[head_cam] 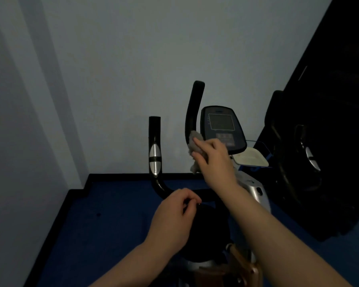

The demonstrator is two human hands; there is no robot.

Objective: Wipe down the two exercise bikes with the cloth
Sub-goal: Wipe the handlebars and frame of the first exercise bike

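A black exercise bike stands in front of me, with a left handlebar [154, 150] carrying a silver sensor, a right handlebar [193, 108] and a console [222, 129]. My right hand [216, 162] grips a grey cloth [195, 146] and presses it against the lower part of the right handlebar, beside the console. My left hand [174, 216] is lower, its fingers curled at the handlebar's crossbar above the black seat [209, 230]; whether it grips the bar is unclear. A second dark bike [298, 154] stands at the right, mostly in shadow.
The bikes face a pale wall [122, 69] in a dim room corner. Blue floor [95, 224] with a black skirting runs below. A white tray-like holder [251, 157] sits under the console. A tall dark panel fills the upper right.
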